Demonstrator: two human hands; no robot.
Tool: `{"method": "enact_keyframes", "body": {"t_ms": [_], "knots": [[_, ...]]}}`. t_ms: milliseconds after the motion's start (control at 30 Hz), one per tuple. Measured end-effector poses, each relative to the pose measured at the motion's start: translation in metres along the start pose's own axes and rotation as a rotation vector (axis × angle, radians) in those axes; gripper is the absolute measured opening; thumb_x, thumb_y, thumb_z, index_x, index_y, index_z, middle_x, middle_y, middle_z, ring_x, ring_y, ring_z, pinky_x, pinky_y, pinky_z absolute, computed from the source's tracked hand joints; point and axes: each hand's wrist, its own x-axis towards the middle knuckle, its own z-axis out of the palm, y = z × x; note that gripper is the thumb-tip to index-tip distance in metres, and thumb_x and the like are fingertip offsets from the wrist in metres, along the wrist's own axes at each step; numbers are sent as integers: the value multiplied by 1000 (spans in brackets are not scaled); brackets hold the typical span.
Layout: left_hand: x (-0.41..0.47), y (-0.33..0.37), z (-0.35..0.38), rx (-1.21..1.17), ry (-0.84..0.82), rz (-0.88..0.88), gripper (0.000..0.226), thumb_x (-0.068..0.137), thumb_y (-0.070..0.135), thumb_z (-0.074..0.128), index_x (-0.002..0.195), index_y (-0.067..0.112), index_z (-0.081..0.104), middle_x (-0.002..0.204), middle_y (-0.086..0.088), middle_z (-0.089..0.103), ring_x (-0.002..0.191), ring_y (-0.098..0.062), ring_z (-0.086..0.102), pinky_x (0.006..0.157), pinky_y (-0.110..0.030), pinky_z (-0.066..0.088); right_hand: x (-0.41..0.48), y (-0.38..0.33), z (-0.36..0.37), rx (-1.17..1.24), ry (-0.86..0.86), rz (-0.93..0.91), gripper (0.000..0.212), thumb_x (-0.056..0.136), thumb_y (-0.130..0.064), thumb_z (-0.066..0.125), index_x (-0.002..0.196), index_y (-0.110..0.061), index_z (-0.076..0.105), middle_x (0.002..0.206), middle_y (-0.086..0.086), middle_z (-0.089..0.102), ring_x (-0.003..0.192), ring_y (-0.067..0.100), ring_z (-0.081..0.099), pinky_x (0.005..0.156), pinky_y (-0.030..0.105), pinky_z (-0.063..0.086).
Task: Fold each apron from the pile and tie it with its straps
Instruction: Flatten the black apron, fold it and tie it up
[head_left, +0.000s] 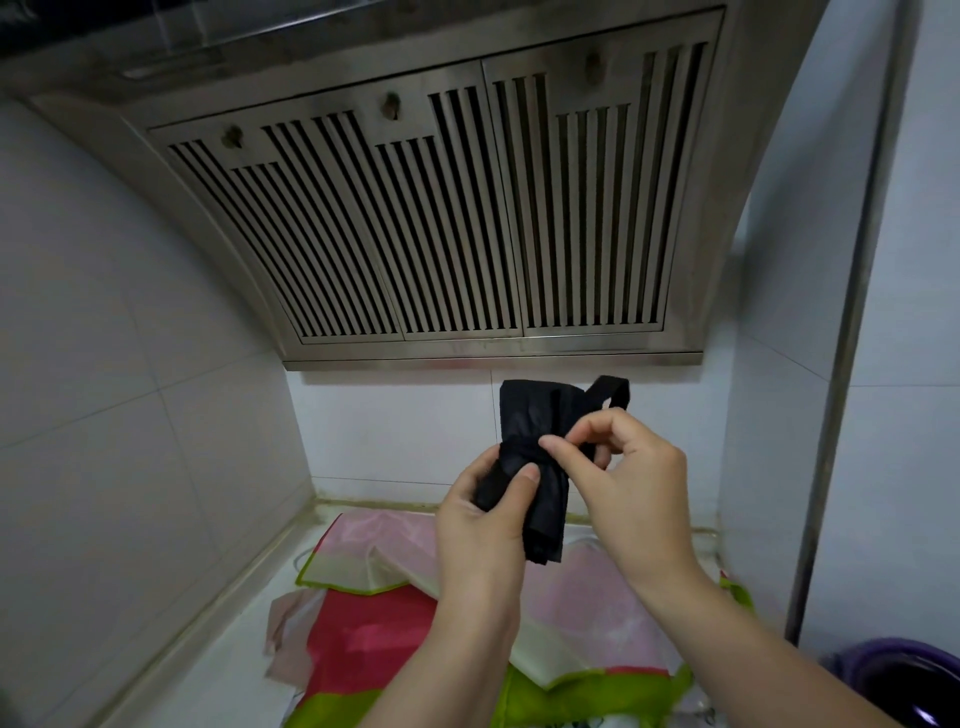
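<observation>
In my left grip (480, 512), black apron (524, 415): matt soft cloth. Brushed-metal hood (467, 208), dull w/ grimy spots. Smooth, glossy wall tiles (130, 364). Thin pile aprons (374, 613) w/ slight sheen. Glossy plastic purple basin (904, 686). Dull metal pipe (852, 312).

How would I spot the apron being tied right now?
Look below the big steel range hood. The left hand and right hand hold up a narrow folded black apron, strap cinched round its middle. The pile beneath is pink, red and green; this alone is black.
</observation>
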Motion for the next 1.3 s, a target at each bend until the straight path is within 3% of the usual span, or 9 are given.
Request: {"method": "enact_keyframes", "body": {"t_ms": [100,200,300,467,567,767,900,1033,1300], "knots": [[-1,-1,4,-20,25,34,21,85,7,67,95,26,67,86,4,75,80,-9,71,66,-22,57,3,-2,7,74,70,47,12,73,-15,79,74,-20,68,58,-9,55,63,7,54,64,15,44],[1,-1,5,-17,27,53,22,86,8,67,104,21,67,93,0,74,87,-13,71,79,-35,58,4,-3,11,22,90,5,17,73,-18,79,75,-26,64,64,-11,58,67,9,54,68,17,45],[3,0,4,-21,24,78,24,86,9,67,109,20,66,95,1,74,88,-12,70,77,-33,58,8,-6,11,31,78,-2,24,72,-19,80,72,-25,57,65,-10,60,63,8,52,65,12,43],[7,2,6,-33,26,122,24,87,7,66,107,21,65,94,2,74,88,-11,70,74,-29,57,15,-12,13,84,45,38,12,73,-13,79,69,-16,68,62,-9,62,62,3,52,61,7,41],[8,3,9,-51,32,136,24,87,4,65,104,21,65,90,5,74,84,-5,70,67,-19,54,18,-13,16,91,41,40,10,74,-13,78,71,-17,69,64,-8,64,62,4,52,62,8,41],[10,6,12,-53,41,162,26,87,5,65,108,20,64,94,3,73,86,-6,70,69,-19,54,20,-12,20,6,49,-12,6,77,-15,76,83,-16,74,72,-3,67,67,7,57,67,11,44],[8,8,13,-40,40,185,25,87,5,65,106,22,64,87,9,73,82,-2,69,65,-16,52,26,-18,14,152,17,137,18,75,-14,79,78,-21,63,71,-4,68,66,1,62,64,7,46],[6,10,11,3,32,226,26,88,7,65,106,25,64,87,13,73,84,-1,68,65,-13,51,31,-22,9,131,-24,215,21,73,-20,80,77,-23,60,68,-5,70,69,2,66,63,7,46],[3,14,14,32,7,273,26,88,6,64,104,27,63,87,15,72,85,-1,68,68,-17,53,27,-23,14,23,21,39,8,78,-14,75,75,-20,70,76,-7,62,69,4,57,65,9,43]]}}
